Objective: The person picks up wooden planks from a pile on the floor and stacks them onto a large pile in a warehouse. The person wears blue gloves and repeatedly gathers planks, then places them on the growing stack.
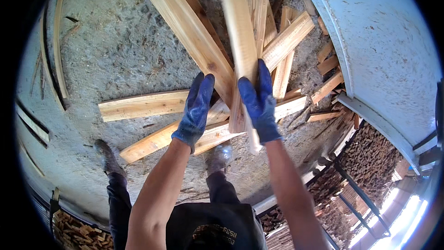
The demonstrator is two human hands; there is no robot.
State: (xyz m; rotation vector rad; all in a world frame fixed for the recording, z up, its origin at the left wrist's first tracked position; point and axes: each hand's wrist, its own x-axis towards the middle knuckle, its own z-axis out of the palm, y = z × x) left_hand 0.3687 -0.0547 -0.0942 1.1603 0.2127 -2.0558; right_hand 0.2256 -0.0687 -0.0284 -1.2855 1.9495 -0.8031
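My left hand [198, 109], in a blue work glove, has its fingers stretched out beside the lower end of a wide wooden plank [185, 32]. Across a gap, my right hand [260, 106], gloved the same way, spreads its thumb and straight fingers over a long pale plank [237, 23]. This plank is smeared by motion, and its lower end shows below the right hand. Whether the right glove touches it I cannot tell. Under both hands more planks lie crossed in a loose pile, among them a short board [143, 105] to the left and another board [289, 39] to the right.
A pale blue curved metal panel [384, 32] rises at the right, with wood offcuts [328, 65] along its base. Thin strips [59, 41] lie on the concrete floor [111, 55] at the left. My boots [221, 155] stand close to the pile. Stacked wood [370, 157] fills the lower right.
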